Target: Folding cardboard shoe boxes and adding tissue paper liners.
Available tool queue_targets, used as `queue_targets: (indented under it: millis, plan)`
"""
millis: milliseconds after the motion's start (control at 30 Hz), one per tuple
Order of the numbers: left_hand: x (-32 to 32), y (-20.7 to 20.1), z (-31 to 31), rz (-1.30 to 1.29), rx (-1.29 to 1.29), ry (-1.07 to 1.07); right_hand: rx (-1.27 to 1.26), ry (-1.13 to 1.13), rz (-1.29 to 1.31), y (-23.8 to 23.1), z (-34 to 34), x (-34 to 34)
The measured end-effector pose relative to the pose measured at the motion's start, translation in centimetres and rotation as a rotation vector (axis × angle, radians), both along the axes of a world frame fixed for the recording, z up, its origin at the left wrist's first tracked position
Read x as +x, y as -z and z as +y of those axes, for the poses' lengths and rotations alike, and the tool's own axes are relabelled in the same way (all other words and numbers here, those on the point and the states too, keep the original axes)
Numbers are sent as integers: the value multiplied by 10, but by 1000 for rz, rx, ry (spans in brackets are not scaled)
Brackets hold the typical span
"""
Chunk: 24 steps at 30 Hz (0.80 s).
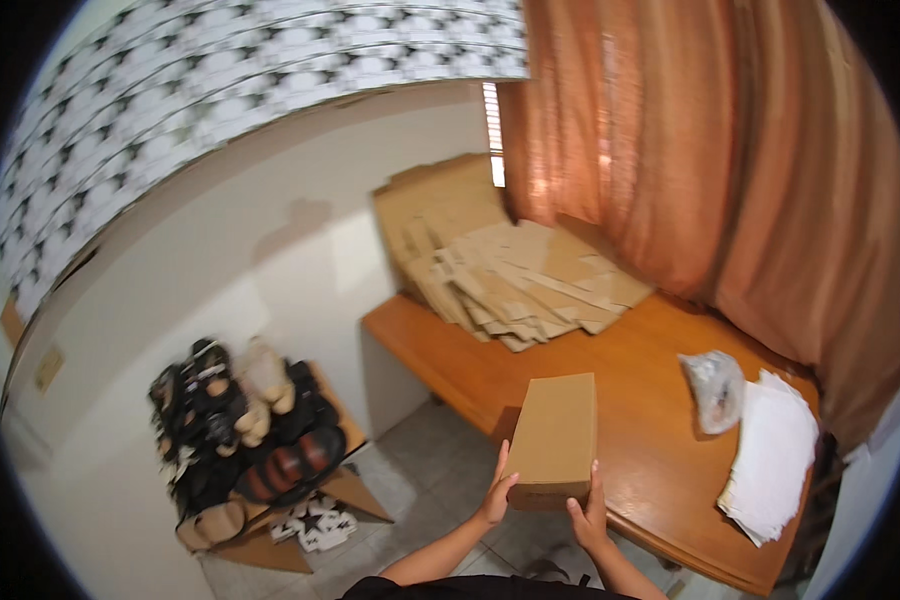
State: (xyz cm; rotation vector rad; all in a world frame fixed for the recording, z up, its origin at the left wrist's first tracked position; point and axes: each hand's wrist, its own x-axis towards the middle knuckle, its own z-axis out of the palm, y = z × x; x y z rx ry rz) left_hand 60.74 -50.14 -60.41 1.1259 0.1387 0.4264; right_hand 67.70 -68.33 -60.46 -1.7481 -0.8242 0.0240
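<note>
At the table's (660,350) near edge I grip a closed cardboard box (555,435) with my left hand (497,498) and right hand (590,515), flattened cartons (515,280) still stacked at the far corner.

1. The closed box (553,438) is coloured plain tan.
2. The table (650,400) beneath it is finished in orange-brown wood.
3. Behind the table, a rust-orange curtain (710,150) is hung.
4. On the table's right end, white sheets (775,460) are stacked.

Cream walls (270,250), a grey tiled floor (430,470), an orange curtain (690,150) behind the wooden table (650,370).
</note>
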Motion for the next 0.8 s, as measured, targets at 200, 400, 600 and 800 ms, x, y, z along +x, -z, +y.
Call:
queue_targets:
  millis: [200,400,600,800]
  plan:
    - [-181,-51,32,-20,70,-491,197,-402,-50,-33,95,-115]
    - [-351,-103,61,43,426,-899,360,-808,-81,-73,181,-246]
    - [-483,-235,96,82,728,-1117,564,-1137,-215,-198,285,-353]
    - [-563,-387,177,97,1109,-1281,881,-1392,-46,-352,372,-434]
